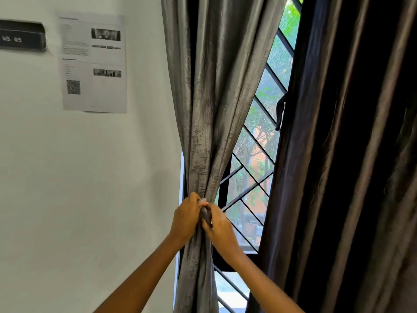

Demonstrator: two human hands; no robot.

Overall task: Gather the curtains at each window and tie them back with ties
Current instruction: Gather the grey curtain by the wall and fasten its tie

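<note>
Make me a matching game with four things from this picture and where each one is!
Things:
1. grey curtain
2. dark curtain
3. paper
4. sign

Places or states:
A. hanging loose at the right side of the window
B. at the far left edge, reading WS 05
C. bunched together between the left hand and right hand
D. stuck flat on the white wall, with a square code printed on it

Pairs: 1-C, 2-A, 3-D, 4-B
</note>
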